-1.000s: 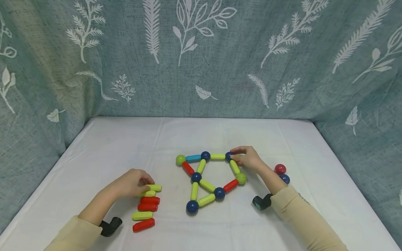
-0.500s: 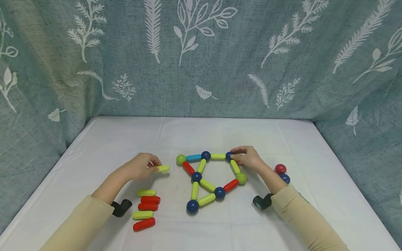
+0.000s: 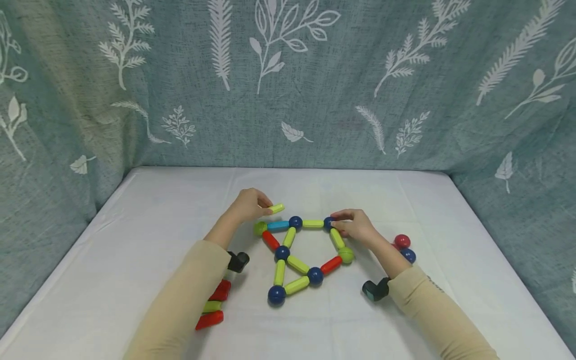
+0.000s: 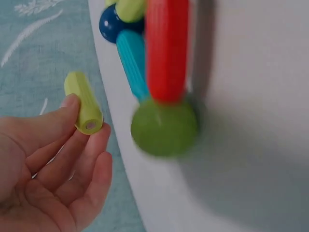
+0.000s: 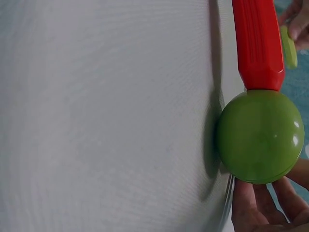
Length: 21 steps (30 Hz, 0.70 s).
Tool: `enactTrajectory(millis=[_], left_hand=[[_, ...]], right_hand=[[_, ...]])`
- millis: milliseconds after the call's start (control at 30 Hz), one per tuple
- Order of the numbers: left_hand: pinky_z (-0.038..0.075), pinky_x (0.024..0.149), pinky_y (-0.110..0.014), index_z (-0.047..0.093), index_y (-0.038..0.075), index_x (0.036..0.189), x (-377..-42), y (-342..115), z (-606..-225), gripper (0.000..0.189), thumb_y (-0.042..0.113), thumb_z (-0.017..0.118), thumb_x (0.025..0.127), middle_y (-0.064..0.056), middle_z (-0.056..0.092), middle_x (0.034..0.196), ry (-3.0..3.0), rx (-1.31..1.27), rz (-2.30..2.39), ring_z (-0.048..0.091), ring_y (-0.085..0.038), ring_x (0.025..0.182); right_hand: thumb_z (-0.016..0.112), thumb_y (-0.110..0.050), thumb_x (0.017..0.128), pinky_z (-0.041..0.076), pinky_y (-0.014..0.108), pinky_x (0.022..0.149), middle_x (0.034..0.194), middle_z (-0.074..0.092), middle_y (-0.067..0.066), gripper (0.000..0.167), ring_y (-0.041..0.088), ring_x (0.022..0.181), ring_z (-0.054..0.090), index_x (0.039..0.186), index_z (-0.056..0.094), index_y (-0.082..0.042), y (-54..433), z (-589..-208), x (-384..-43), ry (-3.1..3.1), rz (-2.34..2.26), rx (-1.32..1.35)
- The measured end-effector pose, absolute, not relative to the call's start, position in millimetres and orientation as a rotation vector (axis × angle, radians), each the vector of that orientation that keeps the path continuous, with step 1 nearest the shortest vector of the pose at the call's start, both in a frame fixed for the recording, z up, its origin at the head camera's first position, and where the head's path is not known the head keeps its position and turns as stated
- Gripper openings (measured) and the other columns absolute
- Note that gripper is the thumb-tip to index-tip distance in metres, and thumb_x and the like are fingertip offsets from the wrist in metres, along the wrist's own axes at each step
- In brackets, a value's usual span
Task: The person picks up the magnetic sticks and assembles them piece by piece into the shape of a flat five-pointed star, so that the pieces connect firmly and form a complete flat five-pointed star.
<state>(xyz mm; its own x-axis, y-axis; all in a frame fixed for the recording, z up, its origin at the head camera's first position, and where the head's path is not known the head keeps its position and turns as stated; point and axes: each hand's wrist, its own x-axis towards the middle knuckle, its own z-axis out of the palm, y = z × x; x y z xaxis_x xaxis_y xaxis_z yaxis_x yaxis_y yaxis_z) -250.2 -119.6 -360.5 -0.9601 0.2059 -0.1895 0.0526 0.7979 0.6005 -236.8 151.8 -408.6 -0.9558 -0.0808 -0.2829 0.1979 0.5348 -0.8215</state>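
Note:
My left hand [image 3: 250, 205] pinches a yellow-green magnetic stick [image 3: 277, 208] between thumb and fingers. It holds the stick above the table, near a blue stick [image 3: 278, 226] and a green ball [image 3: 260, 229]. In the left wrist view, the magnet end of the held stick [image 4: 86, 108] shows. These parts belong to a flat frame of magnetic sticks and balls. At the frame's far right corner, my right hand [image 3: 358, 227] grips a dark blue ball [image 3: 328, 223], partly covered by the fingers. In the right wrist view, a green ball [image 5: 260, 136] and red stick [image 5: 259, 43] hide part of that hand.
Loose red sticks [image 3: 210, 320] and a yellow-green stick [image 3: 213, 306] lie at the near left, partly hidden by the left sleeve. Beside the right forearm are a loose red ball [image 3: 402, 241] and a dark blue ball [image 3: 408, 256]. A patterned curtain [image 3: 288, 100] hangs behind the table.
My left hand has picked a yellow-green stick from the loose row and carried it up and right to the frame's far side. The right hand stays at the dark blue ball.

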Motion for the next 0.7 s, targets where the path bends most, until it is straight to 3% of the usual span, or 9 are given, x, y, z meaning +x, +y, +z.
enactTrajectory(millis=[433, 700], left_hand=[[0.048, 0.081, -0.033, 0.068, 0.003, 0.101, -273, -59, -372, 0.026, 0.019, 0.071, 0.081, -0.009, 0.066, 0.088, 2.635, -0.024, 1.135, 0.063, -0.021, 0.082], [0.047, 0.085, -0.033, 0.070, 0.003, 0.095, -272, -41, -378, 0.023, 0.018, 0.074, 0.077, -0.011, 0.062, 0.107, 2.703, 0.032, 0.925, 0.055, -0.026, 0.101]], right_hand=[[0.062, -0.012, 0.087, 0.050, 0.023, 0.068, 0.123, 0.053, 0.017, 0.030, 0.018, 0.082, 0.056, 0.116, 0.060, -0.004, 154, -407, -238, 2.489, -1.381, 0.094], [0.062, -0.013, 0.087, 0.048, 0.022, 0.065, 0.121, 0.054, 0.016, 0.031, 0.015, 0.076, 0.055, 0.116, 0.060, -0.004, 154, -408, -239, 2.472, -1.385, 0.099]])
